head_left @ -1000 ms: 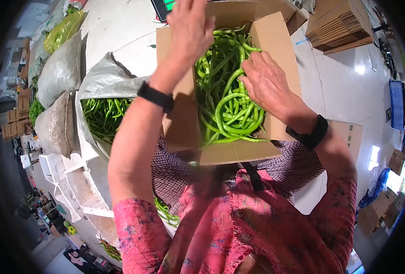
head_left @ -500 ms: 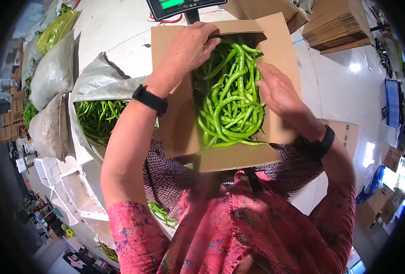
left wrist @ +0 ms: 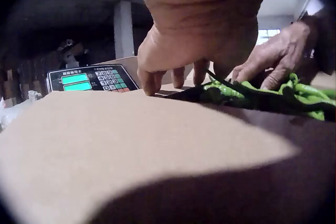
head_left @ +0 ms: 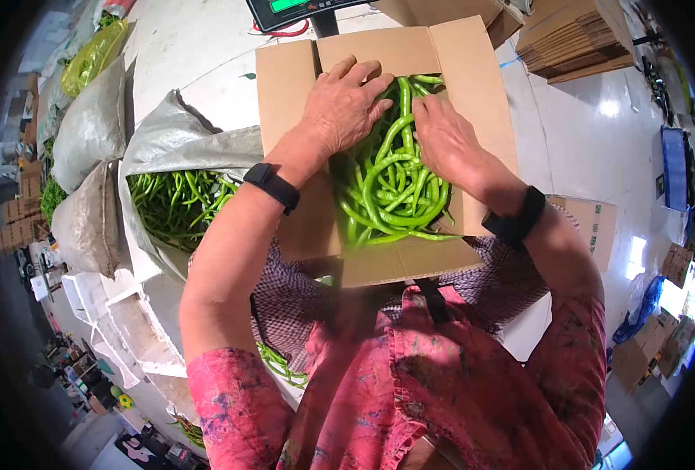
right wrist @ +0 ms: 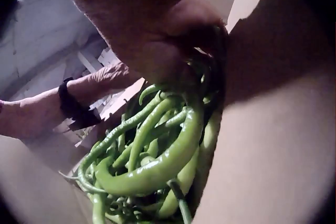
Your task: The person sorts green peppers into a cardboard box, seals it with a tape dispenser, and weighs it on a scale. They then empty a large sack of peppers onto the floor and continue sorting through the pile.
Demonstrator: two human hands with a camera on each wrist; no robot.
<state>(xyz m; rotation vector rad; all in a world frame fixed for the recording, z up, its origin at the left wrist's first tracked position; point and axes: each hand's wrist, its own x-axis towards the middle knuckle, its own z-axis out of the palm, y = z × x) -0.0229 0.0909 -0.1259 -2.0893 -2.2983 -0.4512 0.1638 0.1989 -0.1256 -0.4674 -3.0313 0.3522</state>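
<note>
Long green chili peppers (head_left: 394, 196) fill an open cardboard box (head_left: 300, 211) in front of the person's lap. The far flap (head_left: 383, 53) leans inward over the far end of the peppers. My left hand (head_left: 343, 110) lies at that flap's edge on the left, fingers spread and pointing forward. The right hand (head_left: 449, 145) is at the right side of the box, its fingertips down on the peppers. In the right wrist view, a thick curved pepper (right wrist: 157, 174) lies just below that hand, whose fingertips are mostly hidden.
A scale display (head_left: 308, 6) stands beyond the box. On the left is an open sack (head_left: 191, 145) of green peppers, with closed sacks (head_left: 93, 141) behind it. White foam boxes (head_left: 140, 329) sit nearer. Flattened cartons (head_left: 575, 39) are stacked at the far right.
My left hand has come back from beyond the box to the far flap, which has folded inward. The right hand lifted off the peppers to the side, then returned onto them.
</note>
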